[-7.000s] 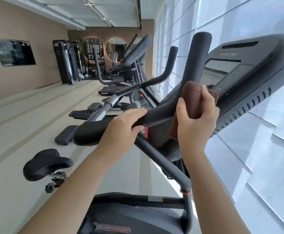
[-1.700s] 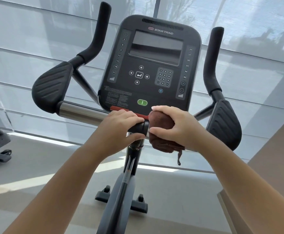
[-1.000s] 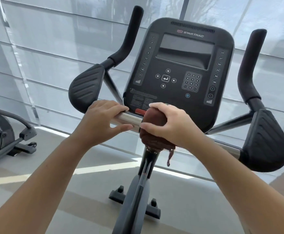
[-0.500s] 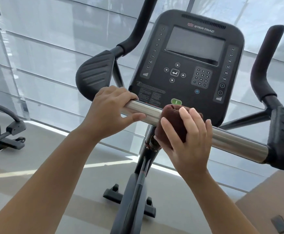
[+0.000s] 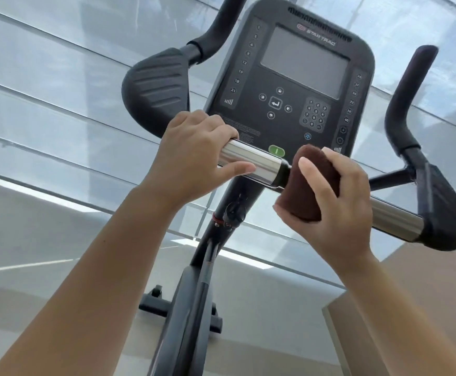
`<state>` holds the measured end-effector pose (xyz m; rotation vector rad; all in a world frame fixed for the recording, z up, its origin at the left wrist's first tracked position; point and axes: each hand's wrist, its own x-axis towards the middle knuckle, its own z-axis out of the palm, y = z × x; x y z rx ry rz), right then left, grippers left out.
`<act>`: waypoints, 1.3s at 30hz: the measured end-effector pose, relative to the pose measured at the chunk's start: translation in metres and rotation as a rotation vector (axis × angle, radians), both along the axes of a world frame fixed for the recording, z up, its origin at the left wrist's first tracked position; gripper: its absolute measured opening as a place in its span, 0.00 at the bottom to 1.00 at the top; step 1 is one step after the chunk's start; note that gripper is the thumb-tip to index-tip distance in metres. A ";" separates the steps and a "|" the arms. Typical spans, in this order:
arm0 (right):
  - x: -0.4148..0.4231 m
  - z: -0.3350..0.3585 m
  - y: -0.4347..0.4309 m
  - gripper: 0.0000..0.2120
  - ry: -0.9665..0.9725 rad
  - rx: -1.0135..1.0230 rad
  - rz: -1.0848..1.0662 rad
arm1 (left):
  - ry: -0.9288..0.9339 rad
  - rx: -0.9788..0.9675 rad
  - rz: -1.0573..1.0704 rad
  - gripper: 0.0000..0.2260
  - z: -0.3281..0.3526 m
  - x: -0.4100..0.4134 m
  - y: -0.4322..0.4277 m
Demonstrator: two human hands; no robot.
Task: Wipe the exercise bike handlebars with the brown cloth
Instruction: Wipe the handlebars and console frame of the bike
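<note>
The exercise bike's handlebar is a shiny steel crossbar (image 5: pixel 251 161) running from upper left to lower right below the console, with black padded ends and upright black grips. My left hand (image 5: pixel 191 156) is closed around the bar's left part. My right hand (image 5: pixel 335 202) wraps the brown cloth (image 5: pixel 308 191) around the bar just right of its black centre joint. More bare steel (image 5: pixel 395 218) shows right of the cloth, up to the black right pad (image 5: pixel 443 210).
The black console (image 5: pixel 292 77) with screen, keypad and a green button stands right behind the bar. The bike's black stem (image 5: pixel 194 294) drops to a foot on the grey floor. Frosted window panels fill the background, and a beige surface lies at lower right.
My right hand has slid the cloth rightward along the bar, past the centre joint. My left hand keeps its grip on the left part. The camera has tilted, so the bike sits more to the right.
</note>
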<state>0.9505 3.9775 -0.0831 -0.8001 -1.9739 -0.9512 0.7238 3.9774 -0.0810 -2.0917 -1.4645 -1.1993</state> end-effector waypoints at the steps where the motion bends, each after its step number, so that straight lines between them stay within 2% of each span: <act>1: -0.006 0.006 -0.001 0.29 0.018 -0.084 0.028 | -0.003 -0.002 -0.001 0.28 0.000 0.000 0.000; 4: -0.031 0.027 -0.003 0.37 0.032 -0.420 0.112 | -0.012 -0.010 -0.002 0.28 0.001 0.000 -0.002; 6: -0.030 0.041 -0.001 0.38 -0.020 -0.587 0.114 | -0.003 -0.027 -0.007 0.28 0.002 0.000 -0.003; 9: -0.014 0.059 0.001 0.38 -0.052 -0.792 0.064 | -0.003 -0.038 -0.027 0.24 0.004 -0.001 -0.005; 13: -0.032 0.073 0.015 0.34 -0.101 -0.946 0.056 | 0.019 -0.054 -0.037 0.22 0.004 -0.003 -0.007; 17: -0.055 0.083 0.025 0.34 -0.143 -1.056 0.123 | 0.073 -0.102 -0.037 0.22 0.009 -0.012 -0.009; 20: -0.045 0.086 0.028 0.34 -0.167 -1.113 0.168 | 0.092 -0.055 0.021 0.22 0.006 -0.026 -0.013; 23: -0.053 0.083 0.030 0.34 -0.146 -1.065 0.179 | 0.093 -0.024 0.026 0.22 0.001 -0.034 -0.015; 25: -0.078 0.079 0.033 0.34 -0.080 -1.037 0.239 | 0.037 -0.026 0.033 0.23 0.002 -0.036 -0.015; 28: -0.116 0.072 0.035 0.37 -0.109 -0.994 0.306 | -0.056 -0.035 0.052 0.24 0.002 -0.045 -0.015; 32: -0.098 0.072 0.040 0.39 -0.143 -1.028 0.277 | -0.005 -0.027 0.094 0.29 -0.006 -0.059 -0.021; 36: -0.080 0.083 0.045 0.33 -0.116 -1.163 0.230 | -0.055 -0.002 0.065 0.24 -0.006 -0.064 -0.023; 39: -0.105 0.084 0.051 0.35 -0.120 -1.206 0.257 | -0.113 0.026 0.053 0.21 -0.009 -0.063 -0.020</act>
